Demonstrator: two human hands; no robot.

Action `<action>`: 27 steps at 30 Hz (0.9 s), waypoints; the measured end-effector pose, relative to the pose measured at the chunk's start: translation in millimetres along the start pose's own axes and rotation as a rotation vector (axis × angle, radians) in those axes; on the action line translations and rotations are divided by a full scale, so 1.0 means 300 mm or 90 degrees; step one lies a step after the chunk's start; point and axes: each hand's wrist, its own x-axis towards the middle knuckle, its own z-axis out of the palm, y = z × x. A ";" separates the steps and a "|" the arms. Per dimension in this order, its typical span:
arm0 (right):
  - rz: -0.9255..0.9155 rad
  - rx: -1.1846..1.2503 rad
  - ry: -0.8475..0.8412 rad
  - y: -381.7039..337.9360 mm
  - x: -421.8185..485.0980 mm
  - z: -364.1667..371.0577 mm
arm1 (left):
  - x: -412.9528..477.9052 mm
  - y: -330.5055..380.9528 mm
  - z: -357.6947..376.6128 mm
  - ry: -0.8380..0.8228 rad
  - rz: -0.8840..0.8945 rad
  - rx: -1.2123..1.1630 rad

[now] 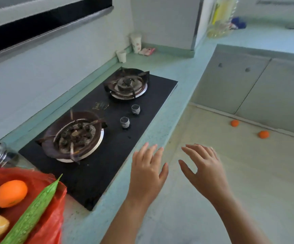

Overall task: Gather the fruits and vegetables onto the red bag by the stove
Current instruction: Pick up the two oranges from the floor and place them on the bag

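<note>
No text can be read. A gold mark on the stove, beyond the left hand, is blurred.

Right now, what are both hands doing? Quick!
Left hand: open, holding nothing.
Right hand: open, holding nothing.

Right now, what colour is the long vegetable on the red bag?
The long vegetable is green; head view.

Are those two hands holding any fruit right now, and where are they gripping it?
Nothing is held. The left hand and right hand are both open and empty, fingers spread, near the counter's edge.
</note>
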 end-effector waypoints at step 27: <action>0.351 -0.206 0.195 1.014 -0.202 -0.628 | 0.511 1.014 0.703 -0.116 0.322 -0.201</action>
